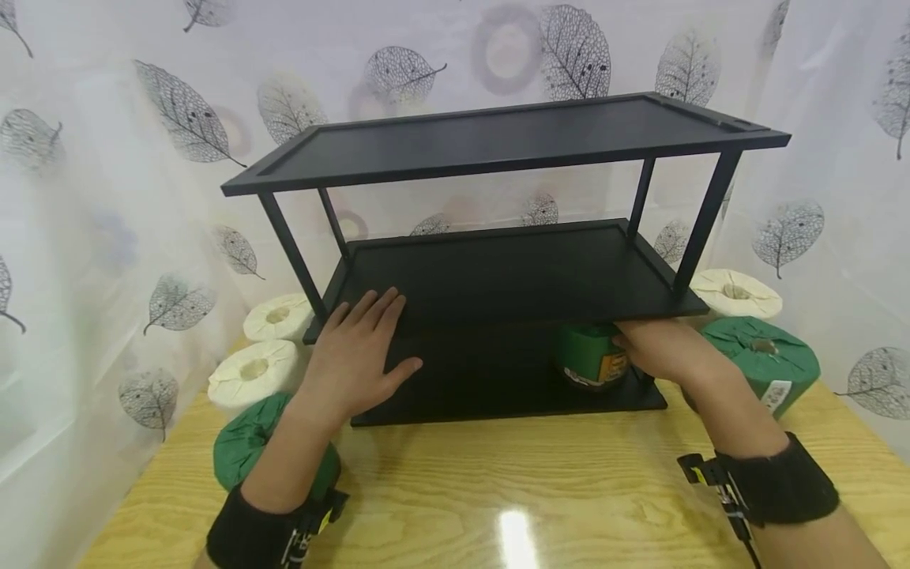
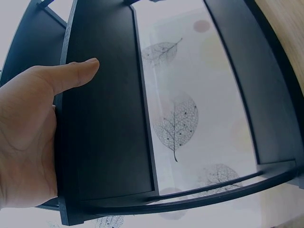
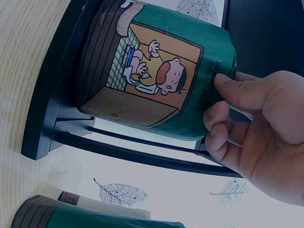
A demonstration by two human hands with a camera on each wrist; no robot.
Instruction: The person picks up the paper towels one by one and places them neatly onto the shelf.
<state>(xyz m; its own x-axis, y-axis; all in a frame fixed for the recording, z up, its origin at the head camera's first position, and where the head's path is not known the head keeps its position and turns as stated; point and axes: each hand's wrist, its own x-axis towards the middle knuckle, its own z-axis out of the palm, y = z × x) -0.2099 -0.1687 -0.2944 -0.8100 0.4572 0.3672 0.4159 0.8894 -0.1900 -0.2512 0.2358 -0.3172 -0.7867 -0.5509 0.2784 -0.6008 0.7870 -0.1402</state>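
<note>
As I look down on the bench point(image 1: 498, 474), I count six rolls: three green and three white. One green toilet roll point(image 1: 586, 356) is above the bottom shelf point(image 1: 455, 395), near the right end of the black rack point(image 1: 498, 166); I cannot tell whether its base touches that shelf. To the left sit two white rolls point(image 1: 252, 371) and one green roll point(image 1: 242, 442); to the right, one white roll point(image 1: 735, 294) and one green roll point(image 1: 761, 356). The rack has three shelves, with four posts point(image 1: 292, 253) between the upper two.

My right hand point(image 1: 661, 348) reaches in beneath the middle shelf point(image 1: 498, 273) and pinches the upper end of the toilet roll, thumb on the printed side, two fingers curled in toward it. My left hand point(image 1: 359, 352) lies at the front left of the middle shelf, its fingers straight on top and its thumb spread out below the front edge; I cannot tell if the thumb touches the underside. Both forearms extend forward, each wearing one black wristband point(image 1: 778, 486).
</note>
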